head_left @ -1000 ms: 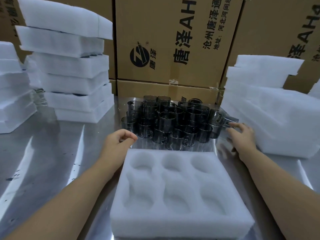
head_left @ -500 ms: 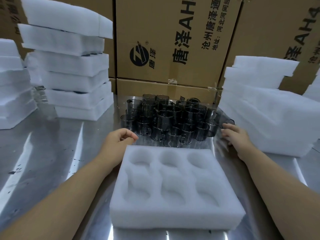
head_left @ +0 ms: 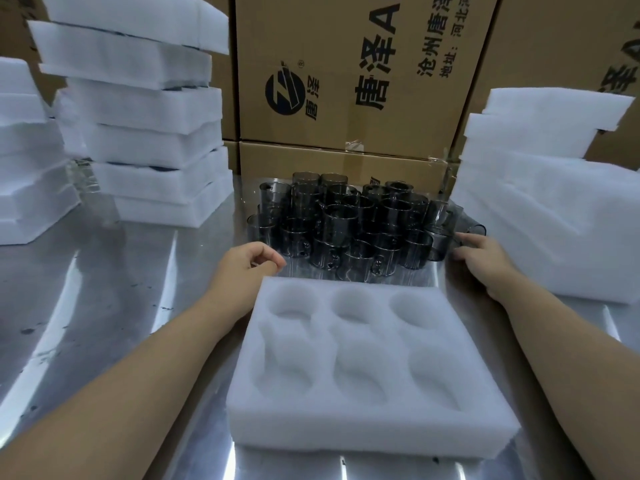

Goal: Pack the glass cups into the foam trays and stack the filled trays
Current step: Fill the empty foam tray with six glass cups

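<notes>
A white foam tray [head_left: 374, 427] with six empty pockets lies on the metal table in front of me. Behind it stands a tight cluster of several dark smoked glass cups [head_left: 346, 223] with handles. My left hand [head_left: 246, 265] hovers at the tray's far left corner, just short of the front cups, its fingers curled with nothing in them. At the cluster's right edge my right hand [head_left: 481, 258] has fairly straight fingers, whose tips touch the rightmost cup [head_left: 469, 225].
A stack of foam trays [head_left: 152, 133] stands at the back left, with another pile [head_left: 24, 168] at the far left edge. More foam [head_left: 554, 209] is heaped at the right, close to my right hand. Printed cardboard boxes [head_left: 346, 81] wall off the back.
My right hand has slid left from beside the foam pile to the rightmost cup. My left hand has stayed curled at the tray's corner.
</notes>
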